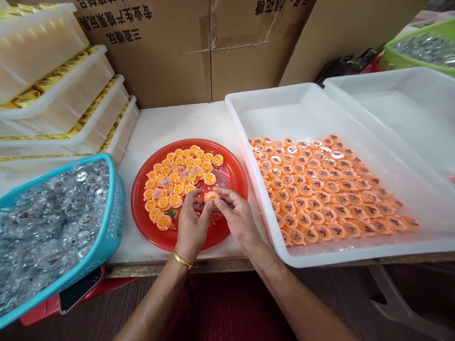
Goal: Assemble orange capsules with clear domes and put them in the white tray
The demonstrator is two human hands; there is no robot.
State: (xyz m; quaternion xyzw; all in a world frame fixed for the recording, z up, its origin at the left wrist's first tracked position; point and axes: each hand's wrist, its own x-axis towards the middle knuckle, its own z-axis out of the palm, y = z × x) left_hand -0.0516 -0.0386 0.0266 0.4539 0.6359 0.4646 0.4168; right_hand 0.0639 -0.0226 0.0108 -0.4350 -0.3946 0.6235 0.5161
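Observation:
Above the red round tray (pixel 234 176), both my hands meet at one small orange plastic cup (pixel 211 196). My right hand (pixel 234 211) pinches the cup between thumb and fingers. On its other side, my left hand (pixel 194 220) has its thumb and fingertips closed at the cup's edge; a yellow bangle (pixel 184 261) circles that wrist. Many similar orange cups with yellow pieces inside (pixel 178 189) lie grouped on the tray's left and back. Loose small orange bits (pixel 214 218) lie on the tray near my fingers.
At left, a blue basket (pixel 113 199) holds clear plastic lids, with stacked white bins (pixel 95 102) behind. To the right, a white bin (pixel 254 189) carries rows of lidded orange cups (pixel 314 189); another white bin (pixel 391 94) adjoins it. Cardboard boxes (pixel 170 61) stand behind.

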